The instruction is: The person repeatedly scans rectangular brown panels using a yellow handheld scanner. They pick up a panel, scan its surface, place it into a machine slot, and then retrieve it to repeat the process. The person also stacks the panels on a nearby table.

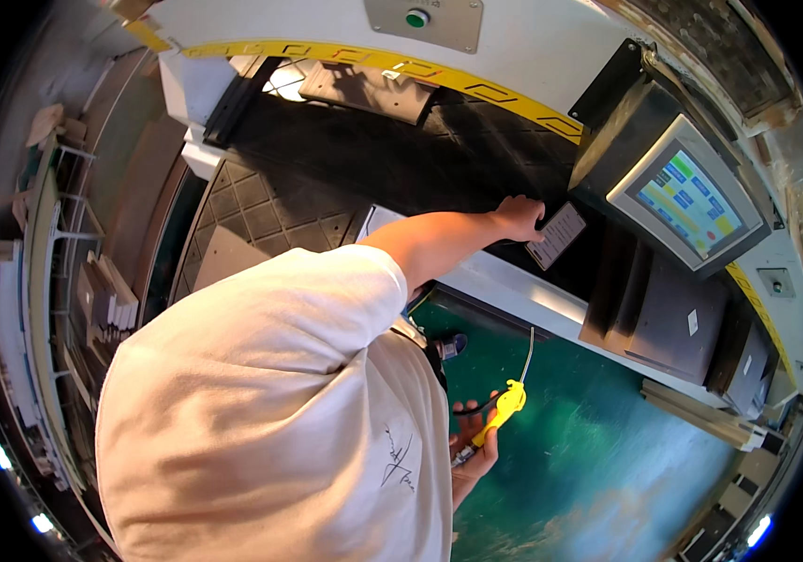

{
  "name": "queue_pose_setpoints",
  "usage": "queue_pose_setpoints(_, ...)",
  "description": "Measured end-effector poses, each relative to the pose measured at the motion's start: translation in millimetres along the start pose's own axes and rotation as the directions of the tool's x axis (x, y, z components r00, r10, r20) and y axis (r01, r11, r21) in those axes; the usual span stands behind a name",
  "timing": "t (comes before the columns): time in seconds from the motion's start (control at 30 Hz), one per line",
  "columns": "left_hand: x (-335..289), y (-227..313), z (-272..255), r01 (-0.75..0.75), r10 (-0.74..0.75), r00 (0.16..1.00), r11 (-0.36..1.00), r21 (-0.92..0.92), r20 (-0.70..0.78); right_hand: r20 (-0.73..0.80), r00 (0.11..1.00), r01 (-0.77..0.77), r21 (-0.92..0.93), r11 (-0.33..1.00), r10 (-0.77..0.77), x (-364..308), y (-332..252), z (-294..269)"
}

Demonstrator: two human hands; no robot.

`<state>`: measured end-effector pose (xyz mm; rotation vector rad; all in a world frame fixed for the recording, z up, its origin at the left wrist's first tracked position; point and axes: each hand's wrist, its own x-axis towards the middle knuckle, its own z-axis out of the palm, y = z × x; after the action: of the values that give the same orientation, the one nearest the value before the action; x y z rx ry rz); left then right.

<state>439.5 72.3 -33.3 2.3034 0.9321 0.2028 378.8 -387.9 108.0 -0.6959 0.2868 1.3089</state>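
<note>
My left hand point(519, 219) reaches out over the dark machine bed, its fingers curled at the edge of a flat, thin phone point(557, 236). The phone's face is bright with rows of small text. Lower down, my right hand point(476, 440) is wrapped round a yellow air blow gun point(505, 408). A thin metal nozzle points up and away from the gun, and a metal fitting shows at its lower end. Something dark, perhaps a hose, runs past the fingers. My torso hides part of the right arm.
A tilted touchscreen panel point(692, 201) stands at the right, near dark board stacks point(669, 314). A yellow-striped white machine beam point(514, 103) crosses above the bed, with a green button point(416, 18). Boards on racks point(106, 295) line the left. The floor point(570, 431) is glossy green.
</note>
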Motion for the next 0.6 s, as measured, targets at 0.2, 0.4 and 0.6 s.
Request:
queue_pose_setpoints(0.2,24.9,10.7,12.8,0.284,-0.285,0.958,0.949,-0.137,0.008,-0.256,0.965,-0.129,-0.666,0.735,-0.063,-5.0,-7.6,35.4)
queue_pose_setpoints(0.4,26.8,3.9,6.6,0.272,-0.252,0.962,0.919,-0.284,0.107,-0.122,0.993,-0.094,-0.774,0.626,-0.002,15.9,-8.1,55.3)
queue_pose_setpoints(0.6,37.8,-36.0,-8.7,0.273,-0.038,0.939,0.689,-0.672,0.342,-0.149,0.984,-0.041,-0.721,0.692,-0.097,40.7,-0.7,79.5)
